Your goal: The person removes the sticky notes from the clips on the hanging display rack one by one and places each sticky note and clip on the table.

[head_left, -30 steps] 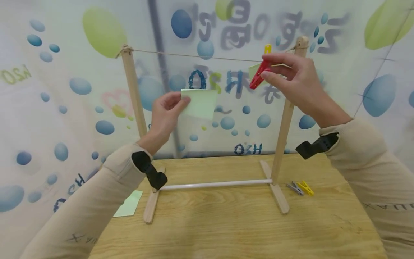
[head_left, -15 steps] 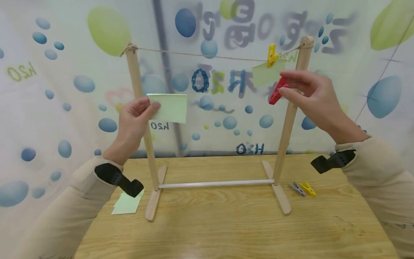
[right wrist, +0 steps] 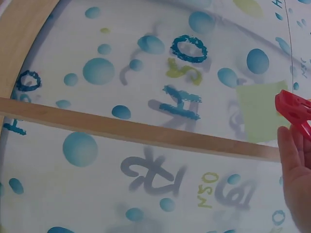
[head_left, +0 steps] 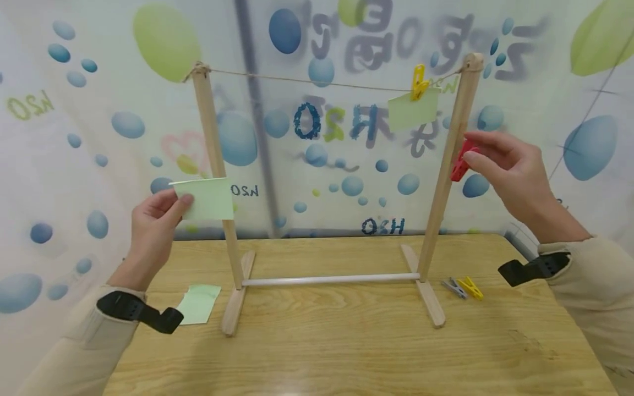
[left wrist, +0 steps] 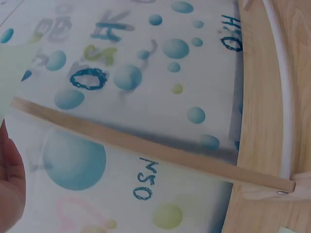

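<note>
My left hand [head_left: 156, 231] pinches a pale green paper note [head_left: 210, 199] between thumb and fingers, in front of the left wooden post [head_left: 212, 129]. By the right post [head_left: 448, 154], my right hand [head_left: 520, 181] pinches a red clothespin [head_left: 462, 162], its nose pointing down and left. A string [head_left: 307, 81] runs between the tops of the posts. From its right part hangs another green note [head_left: 413, 111], held by a yellow clothespin [head_left: 419, 82]. The right wrist view shows the red clothespin [right wrist: 294, 106] partly in front of the hanging note [right wrist: 260, 111].
More green notes [head_left: 200, 304] lie on the wooden table [head_left: 327, 346] at the left. A grey clothespin [head_left: 454, 288] and a yellow clothespin [head_left: 470, 287] lie right of the stand. A white rod [head_left: 332, 280] joins the stand's feet. A patterned sheet [head_left: 342, 165] hangs behind.
Both hands have moved apart and down: the left with its note toward the left post, the right with the red clothespin away from the string. The hanging note and yellow clothespin have come into full view.
</note>
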Available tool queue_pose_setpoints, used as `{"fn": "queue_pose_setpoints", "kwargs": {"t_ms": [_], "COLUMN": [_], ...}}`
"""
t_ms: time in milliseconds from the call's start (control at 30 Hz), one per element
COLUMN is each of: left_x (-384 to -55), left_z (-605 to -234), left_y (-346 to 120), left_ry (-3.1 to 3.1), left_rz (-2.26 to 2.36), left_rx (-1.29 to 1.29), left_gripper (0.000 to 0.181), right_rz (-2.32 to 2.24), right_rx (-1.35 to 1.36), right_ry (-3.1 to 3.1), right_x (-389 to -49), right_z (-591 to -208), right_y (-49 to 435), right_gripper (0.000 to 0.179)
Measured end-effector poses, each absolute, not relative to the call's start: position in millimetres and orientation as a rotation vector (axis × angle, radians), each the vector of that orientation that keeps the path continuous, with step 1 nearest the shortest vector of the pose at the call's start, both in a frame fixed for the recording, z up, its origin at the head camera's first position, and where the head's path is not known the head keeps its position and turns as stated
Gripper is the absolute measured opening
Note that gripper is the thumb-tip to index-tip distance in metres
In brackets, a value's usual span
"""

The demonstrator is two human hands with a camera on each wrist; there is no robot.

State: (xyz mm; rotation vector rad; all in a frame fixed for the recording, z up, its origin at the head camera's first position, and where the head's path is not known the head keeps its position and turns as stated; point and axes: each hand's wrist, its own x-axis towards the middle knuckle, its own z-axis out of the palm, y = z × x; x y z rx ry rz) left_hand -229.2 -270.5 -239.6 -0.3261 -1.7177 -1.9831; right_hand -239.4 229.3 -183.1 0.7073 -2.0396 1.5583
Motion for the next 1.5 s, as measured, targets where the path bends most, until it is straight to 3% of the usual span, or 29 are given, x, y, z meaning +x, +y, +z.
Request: {"fn": "queue_pose_setpoints", "kwargs": {"t_ms": [367, 633, 767, 900, 1067, 1233, 1333, 1500], "left_x": [-218, -270, -277, -266, -254, -242, -229, -214], "left_z": [-295, -413, -444, -450, -450, -436, -419, -407], "left_y": [-319, -416, -432, -427, -414, -397, -382, -369], "left_ry": [-1.793, -1.952, -2.070, -2.063, -2.124, -2.309, -2.370, -2.451], "left_rz": [-1.957, -1.786, -1.715, -1.741, -1.693, -1.563, -1.550, -1.499], "left_rx": [-0.116, 0.232, 0.392, 0.421, 0.386, 0.423, 0.471, 0.552], "left_gripper": [0.011, 0.038, 0.051, 0.048, 0.033, 0.038, 0.045, 0.063], "right_rz": [1.611, 1.461, 1.480, 1.488, 1.494, 1.315, 1.254, 1.234], "right_rx": [0.536, 0.371, 0.326, 0.286, 0.187, 0.111, 0.010, 0.014], "right_ry": [-2.091, -2.237, -2.278, -2.337, -2.374, -2.505, -2.585, -2.691], "right_x": [-244, -251, -254, -275, -325, -337, -328, -276], "right_z": [-239, -283, -304, -343, -414, -444, -439, -383], "right_y": [258, 273, 283, 310, 372, 396, 390, 343], "right_gripper": [0.031, 0.027, 0.029, 0.037, 0.043, 0.052, 0.059, 0.063]}}
